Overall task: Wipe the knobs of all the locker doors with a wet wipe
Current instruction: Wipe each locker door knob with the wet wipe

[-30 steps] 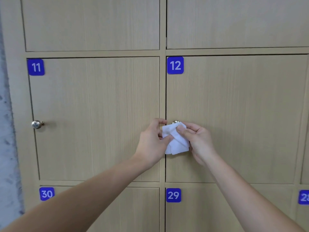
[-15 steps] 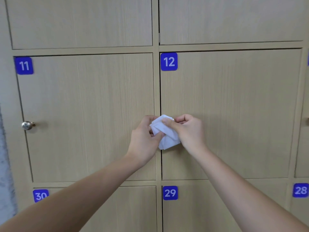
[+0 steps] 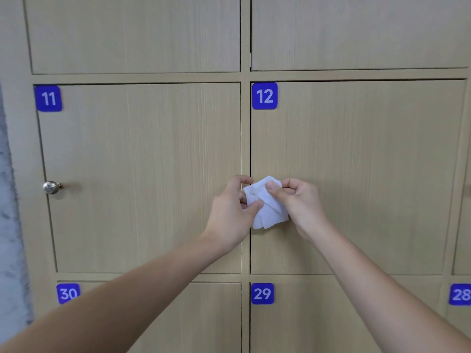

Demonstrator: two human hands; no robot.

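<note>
A wall of pale wood lockers (image 3: 153, 174) fills the view, each door marked by a blue tag with white digits: 11 (image 3: 48, 98), 12 (image 3: 264, 96), 30 (image 3: 67, 293), 29 (image 3: 262, 293) and a cut-off 28 (image 3: 460, 294). Door 11 carries a round metal knob (image 3: 51, 187) on its left edge. At the left edge of door 12, the left hand (image 3: 230, 215) and right hand (image 3: 299, 203) both pinch a crumpled white wipe (image 3: 266, 205); the knob there is probably under it, hidden.
</note>
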